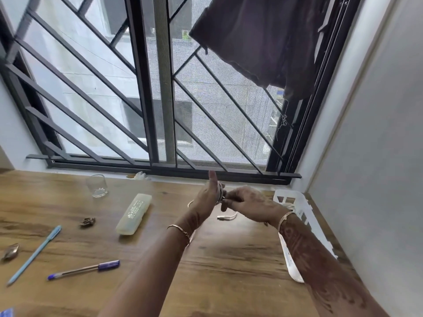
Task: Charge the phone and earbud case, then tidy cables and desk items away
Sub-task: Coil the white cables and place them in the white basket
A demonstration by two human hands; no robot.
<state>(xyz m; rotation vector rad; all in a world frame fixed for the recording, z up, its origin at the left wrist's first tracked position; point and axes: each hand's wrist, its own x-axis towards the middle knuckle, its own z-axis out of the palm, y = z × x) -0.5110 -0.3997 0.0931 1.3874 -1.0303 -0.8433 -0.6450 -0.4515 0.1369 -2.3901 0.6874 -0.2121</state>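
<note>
loops of thin white charging cable (pixel 220 192) sit wound round the left hand (pixel 206 199), above the wooden tabletop (pixel 160 248), thumb raised; whether its fingers curl i cannot tell. the right hand (pixel 248 202) pinches the strand beside the coil. light, limp and springy, the cable is best gripped across the whole coil, or it may unwind; its plug end (pixel 223 217) lies below.

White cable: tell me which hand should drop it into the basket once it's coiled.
Right. The right hand pinches the white cable and is nearest the white basket; the left hand wears the coil.
</note>
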